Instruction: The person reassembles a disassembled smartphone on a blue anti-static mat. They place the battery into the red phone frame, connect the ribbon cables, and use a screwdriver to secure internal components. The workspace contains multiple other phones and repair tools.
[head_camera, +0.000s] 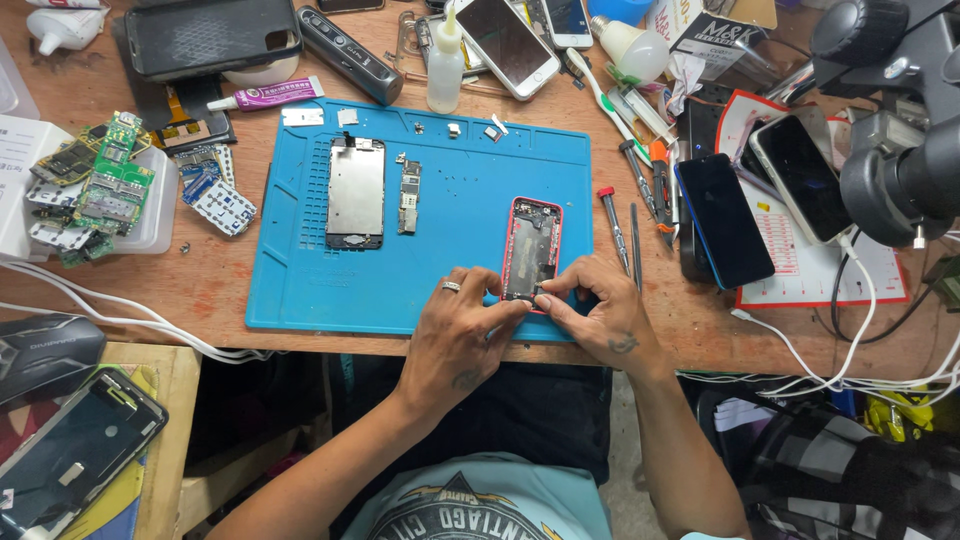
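I see my left hand (462, 335) and my right hand (598, 312) meeting at the lower end of the opened pink phone shell (531, 247), which lies on the blue work mat (300, 270). The fingertips of both hands are pinched together on the shell's bottom edge; whether a small part is between them I cannot tell. A metal screen plate (355, 193) lies at nine o'clock from the shell, a red-tipped screwdriver (612, 222) at three o'clock.
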